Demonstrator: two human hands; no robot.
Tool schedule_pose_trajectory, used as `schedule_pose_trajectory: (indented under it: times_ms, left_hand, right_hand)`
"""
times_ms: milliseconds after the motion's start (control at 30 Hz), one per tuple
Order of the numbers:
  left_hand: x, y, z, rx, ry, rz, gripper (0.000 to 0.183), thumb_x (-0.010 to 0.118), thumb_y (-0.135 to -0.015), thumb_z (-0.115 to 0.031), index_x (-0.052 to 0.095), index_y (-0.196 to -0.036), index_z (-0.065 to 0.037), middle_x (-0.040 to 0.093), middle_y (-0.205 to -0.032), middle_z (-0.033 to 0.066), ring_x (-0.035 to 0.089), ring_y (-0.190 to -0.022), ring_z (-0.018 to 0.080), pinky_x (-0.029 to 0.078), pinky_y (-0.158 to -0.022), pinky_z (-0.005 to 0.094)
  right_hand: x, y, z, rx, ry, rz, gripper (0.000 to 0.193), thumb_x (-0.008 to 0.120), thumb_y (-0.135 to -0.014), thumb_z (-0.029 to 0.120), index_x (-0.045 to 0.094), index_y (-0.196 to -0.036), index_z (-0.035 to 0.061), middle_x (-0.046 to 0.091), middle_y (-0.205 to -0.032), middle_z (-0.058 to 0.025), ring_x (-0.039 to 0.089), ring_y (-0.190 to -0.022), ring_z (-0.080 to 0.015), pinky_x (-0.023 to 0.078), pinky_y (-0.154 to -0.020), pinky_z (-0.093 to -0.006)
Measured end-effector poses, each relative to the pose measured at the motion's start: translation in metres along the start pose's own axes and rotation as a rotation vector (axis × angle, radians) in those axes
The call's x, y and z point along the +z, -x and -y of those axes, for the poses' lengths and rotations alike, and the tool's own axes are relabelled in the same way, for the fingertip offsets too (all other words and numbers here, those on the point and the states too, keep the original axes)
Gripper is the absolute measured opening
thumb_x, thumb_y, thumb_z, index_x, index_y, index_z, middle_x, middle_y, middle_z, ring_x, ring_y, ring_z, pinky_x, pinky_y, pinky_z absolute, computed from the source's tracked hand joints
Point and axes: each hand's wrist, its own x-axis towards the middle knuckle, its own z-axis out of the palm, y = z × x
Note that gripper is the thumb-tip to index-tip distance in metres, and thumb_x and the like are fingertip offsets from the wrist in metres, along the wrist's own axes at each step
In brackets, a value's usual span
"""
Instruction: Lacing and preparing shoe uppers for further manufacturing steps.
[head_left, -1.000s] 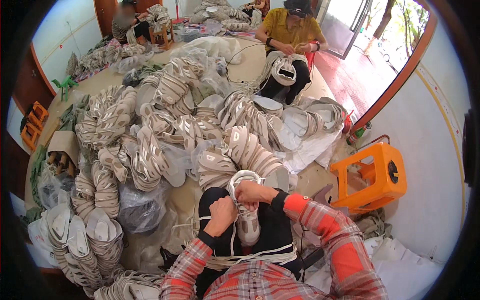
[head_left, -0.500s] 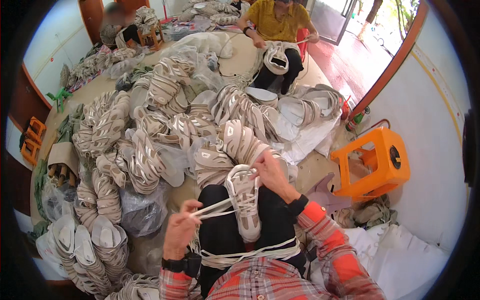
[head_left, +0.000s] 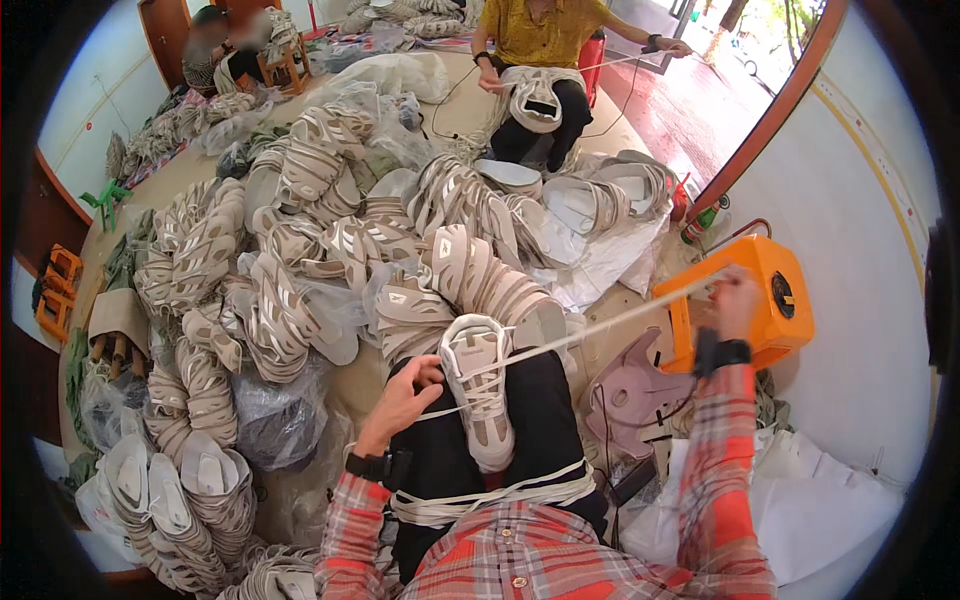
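Across the tan floor (head_left: 465, 110) before me spreads a heap of shoe uppers (head_left: 290, 310), beige and white, nested in stacks, with clear plastic bags among them. Beyond it sits a co-worker (head_left: 545, 40) in a mustard shirt, a pale shoe on their lap and a lace drawn out to the side. White sheeting (head_left: 800, 510) lies in folds to my right, and past my right knee an orange stool (head_left: 775, 330) rests tipped on its side near the wall. Just left of that stool is a mauve plastic piece (head_left: 630, 385), its kind hard to tell.

On my black trousers (head_left: 550, 420), the beige-and-white shoe (head_left: 482, 395) lies between my 2 thighs, toe toward me, collar away, with laces crossed over its front. My 2 hands are wide apart. The right hand (head_left: 738, 300), blurred, is out in front of the stool, closed on a white lace (head_left: 620, 320) that runs taut from the shoe. The left hand (head_left: 405, 400) is beside the shoe's left edge, fingers bent; I cannot tell whether they pinch anything. A loose bundle of laces (head_left: 500, 510) crosses my lap, nearest my waist.
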Motion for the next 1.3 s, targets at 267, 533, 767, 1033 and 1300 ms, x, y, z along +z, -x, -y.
schedule_pose_trajectory:
  times_ms: [267,533,767,1033,1300]
  left_hand:
    - [0.056,-0.024,-0.011,0.244,-0.355,-0.012,0.028,0.055,-0.079,-0.005,0.053,-0.106,-0.005,0.058,-0.091,0.0143,0.058,-0.078,0.0252,0.047,-0.069,0.0338]
    - [0.064,-0.014,-0.005,0.225,-0.661,-0.351,0.017,0.058,-0.075,-0.005,0.053,-0.091,-0.004,0.053,-0.088,0.0145,0.055,-0.078,0.0333,0.046,-0.067,0.0392]
    - [0.066,-0.012,0.004,0.423,-0.974,-0.246,0.009,0.059,-0.077,-0.01,0.053,-0.08,-0.004,0.054,-0.076,0.0107,0.057,-0.07,0.0276,0.047,-0.061,0.0372]
    - [0.061,-0.022,0.001,0.422,-1.146,-0.092,0.01,0.057,-0.077,-0.012,0.051,-0.078,-0.004,0.053,-0.073,0.0095,0.057,-0.069,0.0245,0.045,-0.058,0.0348]
    - [0.051,-0.008,-0.006,-0.098,-0.19,0.04,0.027,0.063,-0.07,-0.002,0.051,-0.095,-0.002,0.054,-0.076,0.0113,0.055,-0.065,0.0205,0.045,-0.061,0.0308]
  right_hand:
    - [0.087,0.127,0.041,0.236,-0.632,0.529,0.026,0.049,-0.082,0.011,0.053,-0.106,0.0008,0.06,-0.082,-0.0077,0.058,-0.078,-0.0211,0.047,-0.071,-0.0317]
    - [0.142,0.22,0.131,-0.579,0.034,0.653,0.009,0.054,-0.075,0.008,0.058,-0.084,0.005,0.06,-0.082,-0.0107,0.054,-0.09,-0.031,0.038,-0.084,-0.0443]
    - [0.14,0.221,0.134,-0.655,-0.004,0.83,0.01,0.051,-0.079,0.008,0.05,-0.087,0.0029,0.059,-0.083,-0.0159,0.053,-0.092,-0.035,0.04,-0.08,-0.0429]
    - [0.151,0.199,0.171,-0.121,-0.379,0.787,0.012,0.046,-0.088,0.011,0.046,-0.096,0.0014,0.056,-0.079,-0.0228,0.055,-0.074,-0.0411,0.043,-0.064,-0.0424]
    - [0.183,0.207,0.182,-0.142,-0.116,1.057,0.017,0.044,-0.087,0.018,0.044,-0.097,0.0036,0.059,-0.082,-0.0243,0.055,-0.081,-0.0443,0.041,-0.068,-0.0497]
